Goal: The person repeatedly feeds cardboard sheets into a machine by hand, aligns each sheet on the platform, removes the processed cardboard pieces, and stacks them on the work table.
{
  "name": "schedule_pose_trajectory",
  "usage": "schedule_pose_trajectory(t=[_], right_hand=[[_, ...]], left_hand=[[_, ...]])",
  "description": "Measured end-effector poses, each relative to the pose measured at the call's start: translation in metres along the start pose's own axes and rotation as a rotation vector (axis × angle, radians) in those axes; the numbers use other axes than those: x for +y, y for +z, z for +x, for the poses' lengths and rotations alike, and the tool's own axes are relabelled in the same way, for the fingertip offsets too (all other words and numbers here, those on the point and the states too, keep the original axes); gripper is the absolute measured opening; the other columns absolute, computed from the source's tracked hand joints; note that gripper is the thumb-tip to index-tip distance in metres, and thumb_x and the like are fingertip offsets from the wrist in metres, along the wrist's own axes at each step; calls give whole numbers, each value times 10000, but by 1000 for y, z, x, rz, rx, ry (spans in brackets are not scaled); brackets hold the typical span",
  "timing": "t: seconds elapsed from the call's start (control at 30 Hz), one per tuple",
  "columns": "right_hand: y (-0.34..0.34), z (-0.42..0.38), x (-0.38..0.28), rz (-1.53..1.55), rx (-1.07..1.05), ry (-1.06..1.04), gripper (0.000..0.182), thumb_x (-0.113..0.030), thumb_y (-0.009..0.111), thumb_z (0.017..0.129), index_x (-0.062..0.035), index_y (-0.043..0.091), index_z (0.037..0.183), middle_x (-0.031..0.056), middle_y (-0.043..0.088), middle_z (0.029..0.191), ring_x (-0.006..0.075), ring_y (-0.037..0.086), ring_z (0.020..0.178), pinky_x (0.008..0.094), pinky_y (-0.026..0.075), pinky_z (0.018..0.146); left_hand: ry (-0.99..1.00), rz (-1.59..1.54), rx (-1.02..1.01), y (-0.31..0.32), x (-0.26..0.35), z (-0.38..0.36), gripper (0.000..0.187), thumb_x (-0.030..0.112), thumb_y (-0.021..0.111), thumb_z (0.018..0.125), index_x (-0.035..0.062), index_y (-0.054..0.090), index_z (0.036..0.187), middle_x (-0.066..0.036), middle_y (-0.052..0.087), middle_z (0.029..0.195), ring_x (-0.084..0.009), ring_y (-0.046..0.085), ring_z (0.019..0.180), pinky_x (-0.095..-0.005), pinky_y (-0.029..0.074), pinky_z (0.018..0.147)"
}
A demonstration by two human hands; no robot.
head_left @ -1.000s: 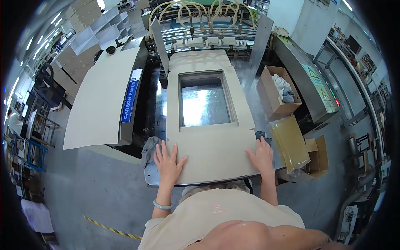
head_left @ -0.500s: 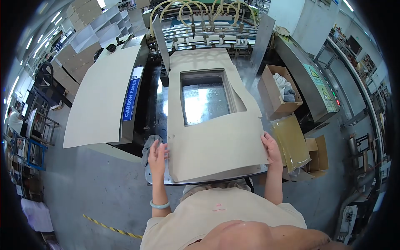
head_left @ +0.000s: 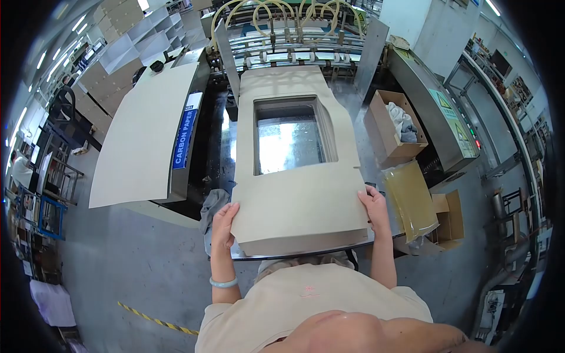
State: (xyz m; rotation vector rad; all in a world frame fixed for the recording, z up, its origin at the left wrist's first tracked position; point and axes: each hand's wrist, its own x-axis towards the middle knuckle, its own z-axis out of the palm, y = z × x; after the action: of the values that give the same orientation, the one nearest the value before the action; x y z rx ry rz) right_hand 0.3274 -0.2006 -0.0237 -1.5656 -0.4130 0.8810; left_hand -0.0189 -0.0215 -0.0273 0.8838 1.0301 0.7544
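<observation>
A stack of beige cardboard sheets (head_left: 300, 203) with a rectangular window cut through it lies on the shiny metal table (head_left: 226, 144) before me. Through the window the table's reflective surface shows. My left hand (head_left: 223, 225) is closed on the stack's near left edge, fingers folded against the side. Opposite it, my right hand (head_left: 375, 209) grips the near right edge, thumb toward the top and some fingertips hidden. Beside my left hand lies a crumpled grey cloth (head_left: 214, 203).
Beyond the stack stands a machine with rollers (head_left: 294, 59) and hoses, flanked by metal plates. At left, a large cardboard sheet (head_left: 141, 135) rests on a side table. To the right are a cardboard box (head_left: 391, 144) holding cloths and a yellowish wrapped block (head_left: 410, 197).
Both hands have moved inward onto the stack's sides; the left was open beside it. The top sheets, skewed and bulging at right before, now lie straighter and more even.
</observation>
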Motion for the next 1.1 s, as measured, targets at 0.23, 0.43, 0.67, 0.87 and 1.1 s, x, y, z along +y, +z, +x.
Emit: schedule_pose_trajectory(t=[0.23,0.43,0.67,0.87,1.1], right_hand=[[-11,8,12,-329,24,-82,403,-114,637,834,9,570,1211,15,619,735,85,497,596,207,420,561],[-7,11,1,-359,13,-101,425,-121,641,818,-5,578,1222,16,596,710,97,478,589,220,411,561],[4,13,-9,-523,68,-86,464,-148,646,817,6,565,1247,35,605,712,123,491,588,243,423,569],[7,18,-12,-600,57,-102,547,-120,631,830,26,488,1338,14,571,694,93,451,573,206,386,540],[-7,25,5,-459,-96,-155,614,-113,625,826,7,430,1396,18,570,699,97,453,580,216,389,551]], left_hand=[[11,240,88,-5,-12,19,184,152,631,895,-7,650,985,-30,635,791,-55,533,662,-173,420,570],[61,134,79,5,-8,20,208,144,627,890,-13,647,1026,-44,647,826,-74,546,686,-172,430,604],[135,235,98,4,-14,30,246,126,624,888,-39,630,1070,-54,657,812,-80,559,704,-183,445,636],[169,316,166,8,-17,34,274,110,625,877,-46,622,1103,-58,663,802,-77,560,707,-187,447,638],[149,380,165,10,-13,27,327,89,604,873,-52,591,1169,-92,665,922,-107,574,764,-196,461,701]])
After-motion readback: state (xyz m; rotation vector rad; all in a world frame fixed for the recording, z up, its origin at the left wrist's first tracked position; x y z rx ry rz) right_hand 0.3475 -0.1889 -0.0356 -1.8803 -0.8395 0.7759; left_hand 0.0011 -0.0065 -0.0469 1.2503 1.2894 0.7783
